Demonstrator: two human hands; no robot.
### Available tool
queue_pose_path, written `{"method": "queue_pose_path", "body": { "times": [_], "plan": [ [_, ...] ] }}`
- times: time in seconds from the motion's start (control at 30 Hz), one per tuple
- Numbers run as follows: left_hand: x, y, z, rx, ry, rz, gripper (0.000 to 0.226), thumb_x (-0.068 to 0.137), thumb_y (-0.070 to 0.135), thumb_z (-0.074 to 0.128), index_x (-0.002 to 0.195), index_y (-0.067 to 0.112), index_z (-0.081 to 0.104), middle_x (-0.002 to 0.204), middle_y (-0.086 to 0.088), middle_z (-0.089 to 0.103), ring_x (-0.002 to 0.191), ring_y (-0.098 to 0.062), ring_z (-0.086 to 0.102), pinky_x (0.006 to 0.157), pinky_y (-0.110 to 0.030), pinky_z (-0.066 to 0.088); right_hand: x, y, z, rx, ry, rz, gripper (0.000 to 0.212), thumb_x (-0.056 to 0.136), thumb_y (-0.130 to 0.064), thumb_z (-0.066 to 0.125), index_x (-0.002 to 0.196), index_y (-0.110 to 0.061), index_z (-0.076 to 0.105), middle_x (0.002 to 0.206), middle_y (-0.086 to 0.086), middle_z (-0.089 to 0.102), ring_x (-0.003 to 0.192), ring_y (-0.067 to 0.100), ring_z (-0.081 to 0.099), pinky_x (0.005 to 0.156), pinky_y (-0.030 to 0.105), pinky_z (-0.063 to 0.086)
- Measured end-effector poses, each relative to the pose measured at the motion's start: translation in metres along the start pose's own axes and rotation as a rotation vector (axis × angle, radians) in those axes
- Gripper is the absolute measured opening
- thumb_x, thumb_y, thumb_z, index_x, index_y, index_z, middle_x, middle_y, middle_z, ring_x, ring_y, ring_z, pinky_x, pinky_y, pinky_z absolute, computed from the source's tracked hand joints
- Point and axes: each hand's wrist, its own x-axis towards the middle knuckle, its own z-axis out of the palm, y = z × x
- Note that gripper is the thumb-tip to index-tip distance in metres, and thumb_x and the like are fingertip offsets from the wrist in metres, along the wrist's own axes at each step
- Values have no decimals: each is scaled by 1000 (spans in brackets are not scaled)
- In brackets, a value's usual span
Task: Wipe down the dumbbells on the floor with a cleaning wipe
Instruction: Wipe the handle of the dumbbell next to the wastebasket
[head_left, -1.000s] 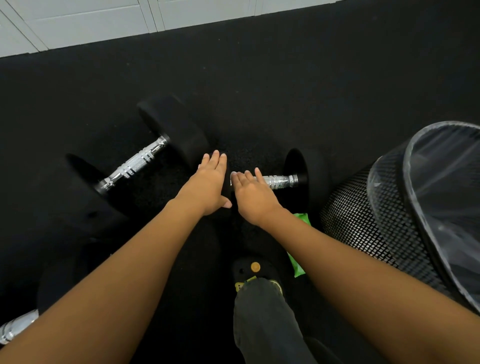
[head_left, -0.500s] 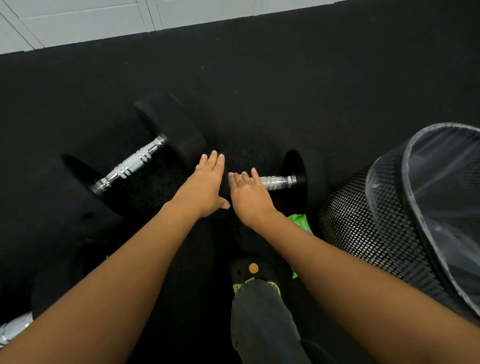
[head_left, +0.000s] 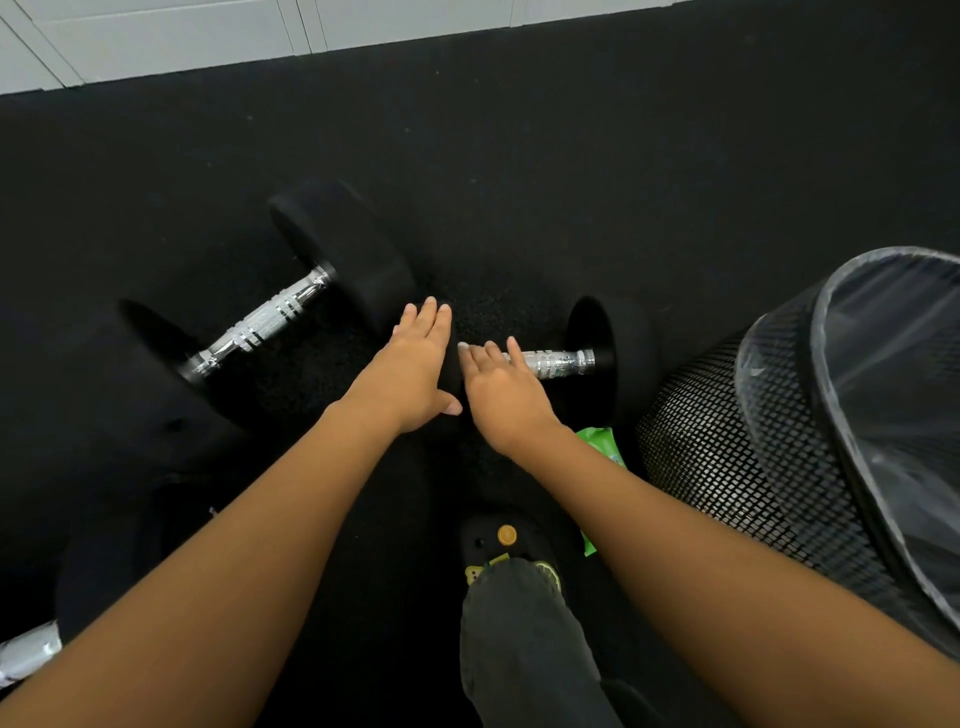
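Observation:
A small dumbbell (head_left: 558, 362) with a chrome handle and black heads lies on the black floor at centre right. My left hand (head_left: 415, 371) lies flat, fingers straight, on its near black head, which is mostly hidden. My right hand (head_left: 501, 392) is draped over the left part of the handle. A thin white sliver of the cleaning wipe (head_left: 461, 345) shows at its fingertips; the rest is hidden under the hand. A larger dumbbell (head_left: 260, 327) lies to the left, untouched.
A black mesh bin (head_left: 727, 467) with a clear liner stands at the right, touching the small dumbbell's far head. A green wipe packet (head_left: 597, 447) lies under my right forearm. My shoe (head_left: 506, 540) is below. Another chrome handle (head_left: 26, 649) shows at bottom left.
Both hands stay on the small dumbbell in nearly the same place. Only the view has shifted slightly.

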Motion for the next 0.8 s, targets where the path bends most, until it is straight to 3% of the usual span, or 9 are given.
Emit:
{"method": "queue_pose_path", "body": {
  "times": [0.2, 0.37, 0.57, 0.8],
  "plan": [
    [1, -2, 1, -26, 1, 7, 104, 80, 21, 71, 149, 13, -7, 157, -2, -14, 145, -20, -13, 117, -34, 5, -16, 13, 6, 45, 58, 102, 72, 89, -3, 50, 148, -4, 8, 154, 13, 21, 145, 27, 11, 118, 44, -1],
    [1, -3, 2, -30, 3, 28, 104, 81, 22, 70, 149, 11, -8, 157, -4, -14, 145, -22, -13, 117, -33, 2, -5, 8, 5, 43, 32, 103, 69, 91, -6, 49, 147, 0, 9, 153, 17, 20, 144, 30, 13, 118, 42, 1],
    [0, -5, 3, -22, 1, 47, 103, 82, 24, 69, 148, 10, -8, 157, -5, -15, 144, -23, -14, 117, -34, 1, -9, 10, 8, 66, 59, -30, 63, 94, -7, 42, 149, -4, 10, 155, 13, 18, 145, 26, 10, 118, 40, -1],
    [2, -7, 5, -1, 4, 75, 103, 83, 26, 68, 148, 10, -11, 157, -5, -18, 144, -23, -16, 118, -34, 1, -6, 17, 4, 60, 37, 88, 66, 92, -5, 47, 148, -2, 12, 154, 14, 21, 145, 28, 13, 119, 42, 1]
  ]
}}
